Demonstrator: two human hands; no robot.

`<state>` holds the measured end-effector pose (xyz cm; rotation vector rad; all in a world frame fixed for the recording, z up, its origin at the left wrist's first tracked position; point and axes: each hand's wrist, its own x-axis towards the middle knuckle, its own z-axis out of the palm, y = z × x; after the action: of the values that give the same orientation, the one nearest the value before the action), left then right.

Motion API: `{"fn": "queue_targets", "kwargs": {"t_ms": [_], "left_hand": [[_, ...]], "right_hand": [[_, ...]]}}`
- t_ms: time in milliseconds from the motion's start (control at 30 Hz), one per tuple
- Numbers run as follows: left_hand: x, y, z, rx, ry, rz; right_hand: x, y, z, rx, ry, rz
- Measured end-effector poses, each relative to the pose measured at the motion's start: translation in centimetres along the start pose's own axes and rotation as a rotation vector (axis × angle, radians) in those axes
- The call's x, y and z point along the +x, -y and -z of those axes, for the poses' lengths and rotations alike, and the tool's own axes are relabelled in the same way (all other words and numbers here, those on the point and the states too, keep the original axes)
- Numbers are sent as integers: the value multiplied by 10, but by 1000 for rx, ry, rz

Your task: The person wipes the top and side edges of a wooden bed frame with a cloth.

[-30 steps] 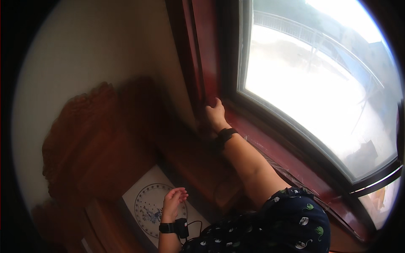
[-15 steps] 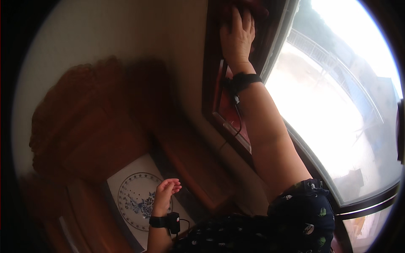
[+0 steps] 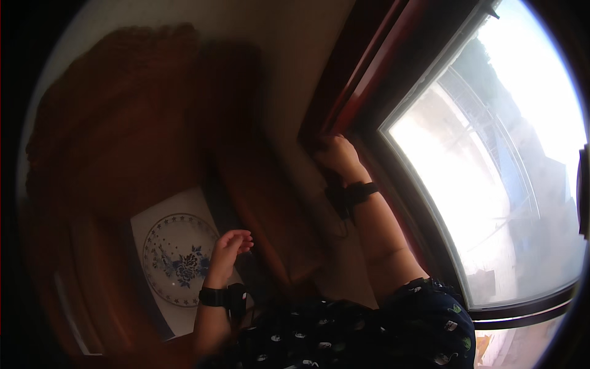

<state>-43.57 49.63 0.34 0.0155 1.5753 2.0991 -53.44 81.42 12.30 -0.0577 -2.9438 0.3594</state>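
My right hand (image 3: 339, 155), its fingers curled under, presses at the lower corner of the dark red window frame (image 3: 369, 67). Whatever it may grip is hidden in the shadow beneath it. My left hand (image 3: 230, 244) hovers above the brown wooden furniture, beside a plate-like round design (image 3: 181, 261) with blue flowers. Its fingers are bent and close together, and nothing shows in them. A black band (image 3: 359, 193) circles my right wrist, and another black band with a small box (image 3: 222, 297) sits on my left.
Right of my right arm is a bright window pane (image 3: 473, 184) in a dark frame. A large brown carved backrest (image 3: 117, 123) stands at the left. A wooden armrest (image 3: 264, 215) runs below the pale wall (image 3: 289, 80).
My right hand has come down along the window frame to its lower corner, and its fingers have curled in. The view has shifted; my left hand keeps its bent shape.
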Motion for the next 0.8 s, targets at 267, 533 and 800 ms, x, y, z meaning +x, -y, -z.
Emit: {"fn": "queue_targets", "kwargs": {"t_ms": [267, 533, 800], "left_hand": [[-3, 13, 8, -37, -46, -16], [-15, 16, 10, -88, -178, 66], [-33, 30, 26, -88, -282, 114]], "right_hand": [[52, 64, 138, -460, -907, 581], [105, 11, 4, -1031, 53, 435], [56, -19, -75, -1116, 188, 403]]}}
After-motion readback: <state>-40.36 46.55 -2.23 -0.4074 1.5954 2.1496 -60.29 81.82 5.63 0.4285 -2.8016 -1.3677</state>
